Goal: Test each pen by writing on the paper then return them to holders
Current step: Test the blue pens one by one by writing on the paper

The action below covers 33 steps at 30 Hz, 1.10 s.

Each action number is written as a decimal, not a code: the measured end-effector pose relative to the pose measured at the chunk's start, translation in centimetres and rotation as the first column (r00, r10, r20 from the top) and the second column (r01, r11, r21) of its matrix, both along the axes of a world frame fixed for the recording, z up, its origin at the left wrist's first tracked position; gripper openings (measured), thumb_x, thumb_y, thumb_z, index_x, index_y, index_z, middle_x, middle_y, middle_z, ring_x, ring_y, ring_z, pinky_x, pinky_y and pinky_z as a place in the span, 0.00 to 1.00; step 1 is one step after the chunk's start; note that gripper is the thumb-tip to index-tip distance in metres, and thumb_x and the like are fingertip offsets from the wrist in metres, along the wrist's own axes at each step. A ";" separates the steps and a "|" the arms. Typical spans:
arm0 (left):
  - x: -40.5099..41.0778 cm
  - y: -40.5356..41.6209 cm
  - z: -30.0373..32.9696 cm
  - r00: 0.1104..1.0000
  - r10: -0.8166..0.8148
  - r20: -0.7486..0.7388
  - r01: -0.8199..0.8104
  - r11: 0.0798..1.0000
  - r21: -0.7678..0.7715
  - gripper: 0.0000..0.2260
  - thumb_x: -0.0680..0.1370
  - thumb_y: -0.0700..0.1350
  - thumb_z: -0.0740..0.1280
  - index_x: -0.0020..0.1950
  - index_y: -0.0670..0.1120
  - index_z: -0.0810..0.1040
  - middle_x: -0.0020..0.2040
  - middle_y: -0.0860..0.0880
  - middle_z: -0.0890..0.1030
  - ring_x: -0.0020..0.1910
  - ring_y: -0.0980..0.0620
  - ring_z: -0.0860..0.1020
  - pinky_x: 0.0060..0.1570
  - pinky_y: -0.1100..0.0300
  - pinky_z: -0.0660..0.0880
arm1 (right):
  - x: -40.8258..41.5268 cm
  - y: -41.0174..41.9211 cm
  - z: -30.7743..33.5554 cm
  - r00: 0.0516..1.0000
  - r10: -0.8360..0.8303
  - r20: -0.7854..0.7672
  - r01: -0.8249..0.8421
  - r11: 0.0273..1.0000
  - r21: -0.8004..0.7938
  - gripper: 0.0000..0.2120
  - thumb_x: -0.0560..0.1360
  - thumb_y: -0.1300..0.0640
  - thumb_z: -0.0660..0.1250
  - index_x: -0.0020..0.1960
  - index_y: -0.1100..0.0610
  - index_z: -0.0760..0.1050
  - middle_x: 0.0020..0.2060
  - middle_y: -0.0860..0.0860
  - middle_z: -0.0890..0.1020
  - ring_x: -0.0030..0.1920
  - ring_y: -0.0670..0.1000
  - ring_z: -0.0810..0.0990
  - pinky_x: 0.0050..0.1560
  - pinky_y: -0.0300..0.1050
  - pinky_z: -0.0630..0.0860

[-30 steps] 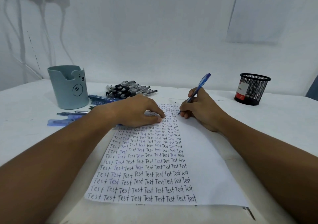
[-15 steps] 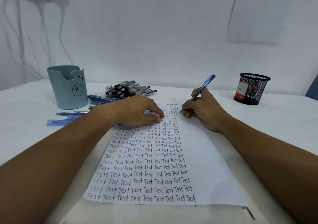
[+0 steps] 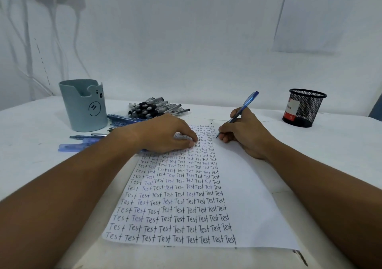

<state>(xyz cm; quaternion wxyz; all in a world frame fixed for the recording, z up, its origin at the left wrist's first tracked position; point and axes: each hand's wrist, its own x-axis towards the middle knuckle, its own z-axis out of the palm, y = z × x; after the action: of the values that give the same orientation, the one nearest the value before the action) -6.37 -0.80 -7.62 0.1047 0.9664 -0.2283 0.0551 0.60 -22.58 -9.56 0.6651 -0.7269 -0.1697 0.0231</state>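
A white sheet of paper (image 3: 244,196) lies in front of me, its left half filled with rows of the word "Test". My right hand (image 3: 246,132) grips a blue pen (image 3: 241,111) with its tip on the paper near the top of the rightmost column. My left hand (image 3: 165,134) rests on the paper's upper left part, fingers bent down onto the sheet. A pile of black pens (image 3: 155,108) lies behind it, and several blue pens (image 3: 86,140) lie to the left. A grey-green bear-faced holder (image 3: 82,105) stands at the left, a black mesh holder (image 3: 303,107) at the right.
The white table (image 3: 31,124) meets a white wall just behind the holders. Cables (image 3: 51,30) hang down the wall at the left, and a printed sheet (image 3: 322,14) is stuck on the wall at the upper right.
The blue pen's tip has made small strokes near the top of the rightmost column, its upper end tilting slightly right. My left hand has stayed on the paper.
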 end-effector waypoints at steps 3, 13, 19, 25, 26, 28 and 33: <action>-0.2 0.5 0.5 0.996 0.069 0.057 -0.067 0.997 -0.039 0.11 0.79 0.50 0.66 0.60 0.54 0.81 0.56 0.58 0.81 0.50 0.62 0.77 0.52 0.68 0.70 | 0.0 0.1 -0.1 0.999 -0.009 0.040 0.011 0.998 -0.057 0.17 0.72 0.74 0.65 0.47 0.55 0.63 0.31 0.60 0.76 0.33 0.58 0.75 0.34 0.49 0.73; -0.6 3.4 2.7 0.926 0.355 0.126 -0.336 0.930 -0.149 0.09 0.74 0.31 0.69 0.45 0.44 0.84 0.38 0.55 0.78 0.42 0.55 0.78 0.39 0.70 0.71 | -0.7 0.3 1.8 0.998 -0.057 0.005 0.055 0.981 0.186 0.13 0.84 0.51 0.54 0.43 0.57 0.65 0.32 0.57 0.79 0.31 0.56 0.78 0.35 0.47 0.76; -0.8 3.5 2.7 0.922 0.381 0.071 -0.379 0.925 -0.042 0.10 0.73 0.31 0.69 0.46 0.44 0.85 0.35 0.54 0.79 0.37 0.56 0.77 0.36 0.70 0.69 | -1.2 0.8 2.3 0.997 -0.073 -0.033 0.079 0.969 0.234 0.09 0.83 0.56 0.56 0.48 0.59 0.70 0.32 0.55 0.77 0.25 0.51 0.72 0.26 0.40 0.68; -0.8 3.3 2.7 0.920 0.386 0.066 -0.386 0.923 -0.010 0.09 0.73 0.33 0.71 0.46 0.45 0.85 0.35 0.56 0.78 0.38 0.56 0.78 0.37 0.70 0.70 | -1.2 0.9 2.5 0.993 -0.090 -0.072 0.106 0.961 0.257 0.09 0.83 0.51 0.56 0.52 0.56 0.71 0.31 0.54 0.76 0.26 0.49 0.65 0.24 0.38 0.62; -0.8 3.3 2.6 0.919 0.390 0.061 -0.391 0.921 -0.004 0.08 0.72 0.33 0.72 0.46 0.45 0.85 0.35 0.56 0.79 0.39 0.56 0.78 0.39 0.68 0.72 | -1.2 0.9 2.4 0.994 -0.087 -0.064 0.100 0.963 0.251 0.09 0.83 0.52 0.57 0.52 0.56 0.71 0.31 0.54 0.75 0.26 0.49 0.65 0.24 0.38 0.62; -0.8 3.4 2.6 0.914 0.403 0.043 -0.404 0.915 0.002 0.07 0.72 0.35 0.73 0.46 0.46 0.85 0.36 0.56 0.79 0.41 0.55 0.79 0.45 0.61 0.76 | -1.2 0.9 2.2 0.996 -0.072 -0.050 0.083 0.965 0.249 0.09 0.83 0.53 0.57 0.52 0.57 0.72 0.31 0.54 0.74 0.26 0.49 0.64 0.24 0.39 0.62; -0.8 3.2 2.6 0.906 0.424 0.000 -0.423 0.906 0.020 0.07 0.72 0.35 0.73 0.46 0.46 0.84 0.38 0.54 0.81 0.42 0.54 0.81 0.51 0.55 0.78 | -1.2 1.0 2.2 0.998 -0.054 -0.043 0.063 0.961 0.270 0.09 0.83 0.52 0.58 0.50 0.57 0.72 0.29 0.53 0.74 0.26 0.48 0.65 0.25 0.39 0.61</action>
<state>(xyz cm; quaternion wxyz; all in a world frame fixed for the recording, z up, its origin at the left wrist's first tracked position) -7.20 2.39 -5.00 0.0813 0.9940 -0.0135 0.0721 -0.55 -21.60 -7.36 0.7615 -0.6332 -0.1381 -0.0073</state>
